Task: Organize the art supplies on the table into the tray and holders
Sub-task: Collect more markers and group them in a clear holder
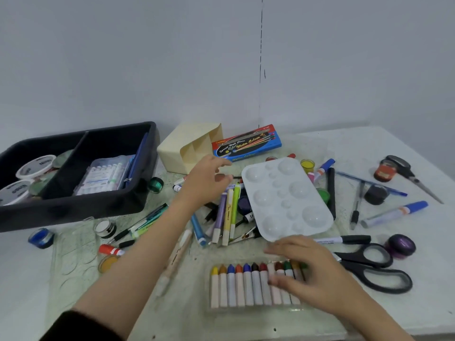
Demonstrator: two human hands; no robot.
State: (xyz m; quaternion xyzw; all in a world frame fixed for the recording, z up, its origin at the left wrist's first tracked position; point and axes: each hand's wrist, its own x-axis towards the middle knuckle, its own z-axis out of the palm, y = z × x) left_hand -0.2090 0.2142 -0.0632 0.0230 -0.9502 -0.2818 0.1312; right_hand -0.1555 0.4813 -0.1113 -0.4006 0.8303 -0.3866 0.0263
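Right hand sat at lower centre-right of the frame, fingers stretched flat across the right end of the crayon set. It was touching, with no grip that I could see; the fingertips were blurred.

Left hand was mid-frame, fingers loosely spread and holding nothing. It hovered over the pile of highlighters, between the cream holder and the white palette. Couldn't tell if it touched anything.

Key relation: the crayon set's long axis ran left-right across the frame, with the crayon tips pointing up-frame. The black tray lay well apart from it, up and to the left, with the left forearm crossing the line between them. So the right hand was on the crayon set but on its far end from the tray, while the left hand was the nearer one to both tray and holder.

My read: carrying the crayon set to the tray with the right hand alone means reaching across the left arm. A handover, or sliding it left first, looks cleaner. The highlighters lay with their long axes roughly up-down in the frame, just below the left hand, and the holder's open side faced it.

Most supplies were loose on the table, so the task was at an early stage.
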